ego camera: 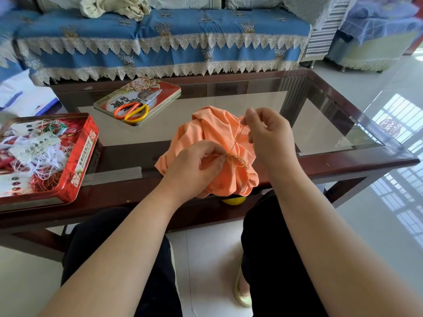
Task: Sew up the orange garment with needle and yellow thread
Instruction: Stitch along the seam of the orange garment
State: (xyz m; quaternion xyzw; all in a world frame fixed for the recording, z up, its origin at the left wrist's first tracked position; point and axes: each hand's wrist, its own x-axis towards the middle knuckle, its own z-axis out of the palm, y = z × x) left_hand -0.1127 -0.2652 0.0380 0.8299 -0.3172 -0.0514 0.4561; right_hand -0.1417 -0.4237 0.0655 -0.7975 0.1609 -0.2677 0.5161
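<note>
Head view showed us the orange garment [212, 147] bunched on the near edge of the glass-topped coffee table [229, 97], close to the person's lap, presumably so the seam stayed within easy reach. Our left hand [196, 165] pinched a gathered fold of the cloth beside a tangle of yellow thread [235, 159], we judged to keep the fabric steady against the pull. Our right hand [270, 136] was raised above the garment, thumb and forefinger closed on the thread, which ran taut down to the tangle. We could not make out the needle itself; it was too fine or lay hidden in the fingers. To the left stood an open red tin [85, 154] of mixed threads, and orange-handled scissors [135, 108] lay on its lid [167, 90]. A yellow object [234, 199] under the garment was mostly hidden.
</note>
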